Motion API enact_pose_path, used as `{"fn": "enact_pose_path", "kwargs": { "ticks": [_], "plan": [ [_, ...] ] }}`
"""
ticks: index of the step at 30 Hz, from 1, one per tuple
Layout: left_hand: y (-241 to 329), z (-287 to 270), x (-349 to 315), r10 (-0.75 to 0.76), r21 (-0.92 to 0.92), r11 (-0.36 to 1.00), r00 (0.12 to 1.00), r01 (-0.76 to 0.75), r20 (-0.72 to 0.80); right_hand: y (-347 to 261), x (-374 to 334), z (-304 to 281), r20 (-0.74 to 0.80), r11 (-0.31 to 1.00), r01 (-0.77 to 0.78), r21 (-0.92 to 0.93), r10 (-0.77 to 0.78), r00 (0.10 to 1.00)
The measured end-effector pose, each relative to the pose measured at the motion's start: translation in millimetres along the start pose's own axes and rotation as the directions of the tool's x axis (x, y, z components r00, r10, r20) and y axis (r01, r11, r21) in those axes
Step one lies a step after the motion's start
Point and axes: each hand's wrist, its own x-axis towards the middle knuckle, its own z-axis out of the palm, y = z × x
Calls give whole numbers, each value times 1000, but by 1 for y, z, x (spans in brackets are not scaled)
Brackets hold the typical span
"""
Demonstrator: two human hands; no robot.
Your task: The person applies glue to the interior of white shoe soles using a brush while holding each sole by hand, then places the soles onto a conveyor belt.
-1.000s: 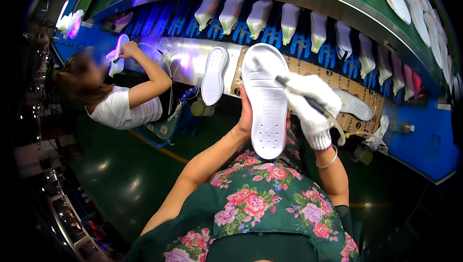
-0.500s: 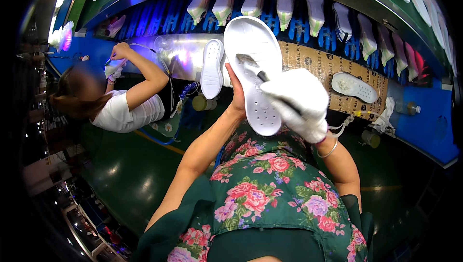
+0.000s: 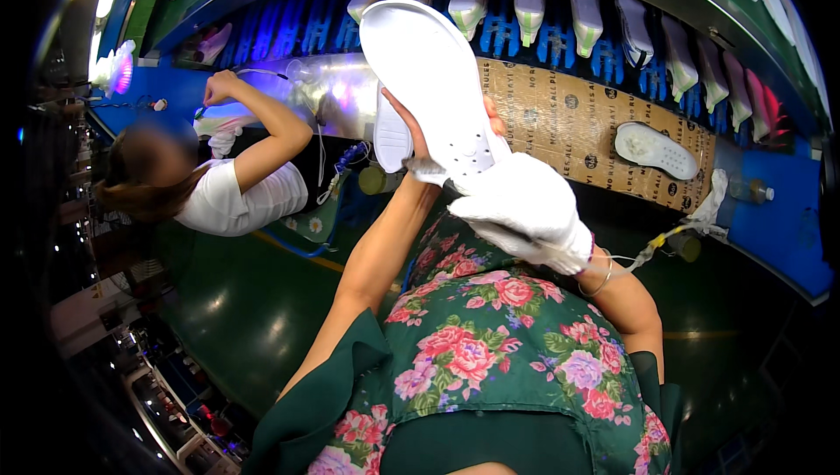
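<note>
A large white shoe sole (image 3: 429,64) is held up in front of me, tilted with its wide toe end away and its holed heel end near. My bare left hand (image 3: 415,129) grips it from beneath, thumb along the left edge and fingertips showing at the right edge; the palm is hidden. In a white glove, my right hand (image 3: 525,208) closes round a brush (image 3: 426,169), whose bristles are at the sole's left edge by the heel. Partly covered behind my left hand lies another white sole (image 3: 393,138).
A further white sole (image 3: 656,151) rests on brown printed cardboard (image 3: 560,134). Light shoe uppers (image 3: 529,3) line a blue rack along the back. At the right are a clear bottle (image 3: 751,189) and a thin tube (image 3: 661,239). A co-worker (image 3: 232,195) works at the left.
The sole has shifted up and left and tilted. My right hand has drawn the brush from the sole's inner middle down and left to its edge near the heel.
</note>
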Motion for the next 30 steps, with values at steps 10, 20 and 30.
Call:
{"fn": "enact_pose_path", "kwargs": {
  "ticks": [10,20,30],
  "plan": [
    [14,3,8,19,-105,994,998,-13,56,2,-2,10,-14,999,-9,-32,9,1000],
    [34,-5,18,-51,46,998,999,51,-9,-3,-12,14,47,998,-56,-31,57,997],
    [43,-5,40,-281,239,939,952,247,122,-2,-4,18,129,980,-31,-196,57,990]
  ]
}}
